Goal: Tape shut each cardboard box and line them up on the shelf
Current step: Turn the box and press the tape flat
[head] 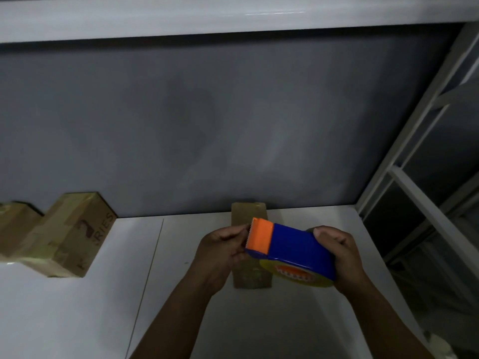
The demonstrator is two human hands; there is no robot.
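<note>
A person stands at a white shelf (77, 307) backed by a grey wall (207, 112), both bare forearms reaching in over it. The right hand (337, 257) is wrapped around the rear of a blue tape dispenser (298, 250), fingers curled over the top and closed firmly on the body; a yellowish roll of tape (293, 274) shows under the blue cover. The left hand (220, 250) is at the dispenser's orange toothed cutter (260, 235), fingers pinched together right beside the serrated edge; whether a tape end lies between them is too dim to tell. Directly beneath the dispenser, a small cardboard box (250, 277) sits on the shelf with its far end touching the wall, mostly hidden by the hands. Well to the left of the dispenser, a larger printed cardboard box (75, 234) with glossy tape on it stands against the wall, and another taped box (15, 224) sits just beyond it at the edge of view. To the right of the dispenser, a white metal frame (414, 151) rises beside the shelf.
</note>
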